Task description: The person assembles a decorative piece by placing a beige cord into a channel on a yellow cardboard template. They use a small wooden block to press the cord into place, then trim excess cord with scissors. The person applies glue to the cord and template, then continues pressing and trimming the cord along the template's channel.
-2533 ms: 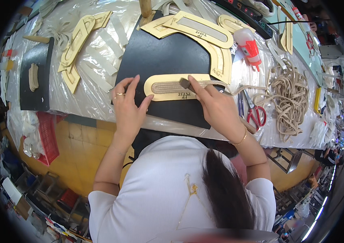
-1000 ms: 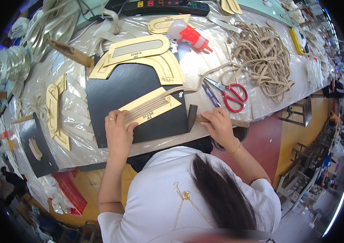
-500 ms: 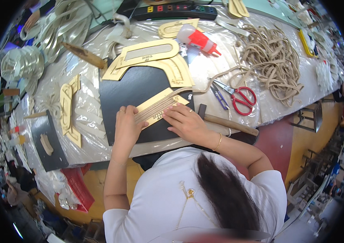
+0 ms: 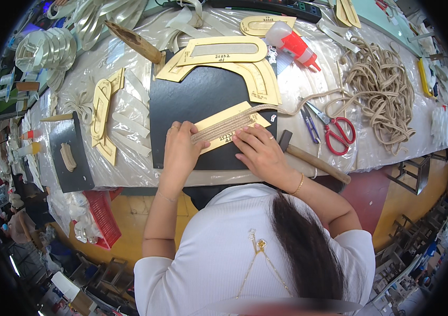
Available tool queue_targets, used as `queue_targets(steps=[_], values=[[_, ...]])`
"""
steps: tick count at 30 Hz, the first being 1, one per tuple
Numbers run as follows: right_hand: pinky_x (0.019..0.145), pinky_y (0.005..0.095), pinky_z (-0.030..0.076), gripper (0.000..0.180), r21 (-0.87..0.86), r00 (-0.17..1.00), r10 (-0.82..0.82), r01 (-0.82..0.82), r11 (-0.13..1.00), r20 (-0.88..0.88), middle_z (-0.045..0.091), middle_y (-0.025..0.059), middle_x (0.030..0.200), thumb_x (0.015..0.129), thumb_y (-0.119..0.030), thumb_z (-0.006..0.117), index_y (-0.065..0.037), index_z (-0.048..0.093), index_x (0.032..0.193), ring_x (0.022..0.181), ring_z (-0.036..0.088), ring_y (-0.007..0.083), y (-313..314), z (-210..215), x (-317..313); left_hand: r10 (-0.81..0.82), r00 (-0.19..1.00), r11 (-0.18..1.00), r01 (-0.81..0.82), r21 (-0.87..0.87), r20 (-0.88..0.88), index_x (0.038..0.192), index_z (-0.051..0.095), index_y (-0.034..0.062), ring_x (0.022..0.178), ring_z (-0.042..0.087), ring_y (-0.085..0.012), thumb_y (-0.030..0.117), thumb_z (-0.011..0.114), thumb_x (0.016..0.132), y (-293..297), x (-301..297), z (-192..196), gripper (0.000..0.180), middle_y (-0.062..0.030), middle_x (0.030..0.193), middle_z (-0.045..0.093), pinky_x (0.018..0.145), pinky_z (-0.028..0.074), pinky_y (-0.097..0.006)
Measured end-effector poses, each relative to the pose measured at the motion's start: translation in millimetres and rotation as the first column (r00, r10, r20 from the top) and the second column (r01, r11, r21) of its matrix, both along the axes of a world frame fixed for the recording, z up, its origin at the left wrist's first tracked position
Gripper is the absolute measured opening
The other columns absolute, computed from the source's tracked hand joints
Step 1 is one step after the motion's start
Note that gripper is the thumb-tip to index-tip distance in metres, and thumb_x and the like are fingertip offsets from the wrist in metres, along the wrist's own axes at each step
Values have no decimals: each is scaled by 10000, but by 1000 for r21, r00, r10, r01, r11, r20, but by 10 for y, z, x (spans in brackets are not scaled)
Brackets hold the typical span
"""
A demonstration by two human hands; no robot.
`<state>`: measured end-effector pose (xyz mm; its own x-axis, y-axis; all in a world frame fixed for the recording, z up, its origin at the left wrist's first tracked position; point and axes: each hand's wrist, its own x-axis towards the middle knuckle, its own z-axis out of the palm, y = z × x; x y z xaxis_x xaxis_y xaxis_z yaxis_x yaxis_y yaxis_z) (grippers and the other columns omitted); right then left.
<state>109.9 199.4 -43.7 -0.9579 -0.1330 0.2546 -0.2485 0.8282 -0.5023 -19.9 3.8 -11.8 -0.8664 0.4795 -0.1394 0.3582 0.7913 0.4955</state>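
A pale yellow card template (image 4: 230,138) lies aslant on a black board (image 4: 203,94), with beige cord (image 4: 223,126) laid along it in several parallel rows. My left hand (image 4: 183,150) is closed about the template's left end, its thumb on the card beside the cord rows and its fingers bent at the far edge. Along the template's near right edge lies my right hand (image 4: 264,155), fingers stretched out and resting on the card. From the template's right end the cord runs off to a loose heap of cord (image 4: 382,92). The left ends of the rows are partly under my left hand.
Right of the board are a hammer (image 4: 318,163), red-handled scissors (image 4: 340,135), a blue tool (image 4: 311,125) and a red-and-clear bottle (image 4: 295,46). More templates (image 4: 226,50) lie at the board's far side, by a wooden stick (image 4: 134,42). A smaller black board (image 4: 71,152) lies left.
The whole view has shifted, so the table things appear further right and higher. Both hands stay at the template, with little visible change against it.
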Motion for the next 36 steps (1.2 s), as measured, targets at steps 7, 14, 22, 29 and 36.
queue_targets(steps=[7, 14, 22, 29, 36], values=[[1141, 463, 396, 465, -30, 1000, -8, 9, 1000, 8, 622, 99, 1269, 809, -167, 773, -18, 662, 1235, 1255, 537, 270, -4, 2, -2, 85, 996, 996, -86, 16, 26, 930, 623, -19, 846, 614, -318, 96, 900, 660, 18, 48, -13, 403, -159, 919, 601, 778, 518, -405], [1135, 465, 398, 460, -50, 1000, -6, 6, 999, -1, 617, 101, 1271, 809, -163, 773, -18, 659, 1231, 1247, 540, 274, 10, 12, -7, 44, 998, 997, -46, -58, -44, 902, 636, -14, 800, 616, -308, 119, 892, 679, 31, 47, 7, 364, -154, 870, 614, 737, 508, -403], [1132, 456, 396, 470, -42, 1000, -6, 6, 999, 5, 618, 93, 1272, 812, -170, 774, -32, 654, 1245, 1250, 539, 269, 11, 4, -3, -35, 997, 997, 39, -61, 68, 922, 711, -34, 761, 624, -295, 149, 843, 753, 4, -38, 49, 282, -159, 815, 622, 713, 498, -395], [1128, 452, 392, 473, -21, 1000, -3, 2, 1000, -20, 611, 94, 1275, 816, -196, 764, -35, 647, 1245, 1251, 534, 261, 22, -11, 2, 79, 946, 997, -76, -24, 315, 917, 718, -33, 590, 575, -223, 171, 810, 808, 57, -145, 354, 249, -129, 703, 651, 601, 468, -354], [1107, 422, 409, 431, -176, 1000, 15, -17, 984, -8, 601, 98, 1218, 802, -163, 774, -48, 659, 1201, 1214, 546, 301, 115, 40, -13, 133, 919, 988, -150, 17, 371, 906, 716, -33, 601, 562, -129, 157, 814, 815, -218, -307, 750, 232, -75, 689, 633, 585, 451, -290]])
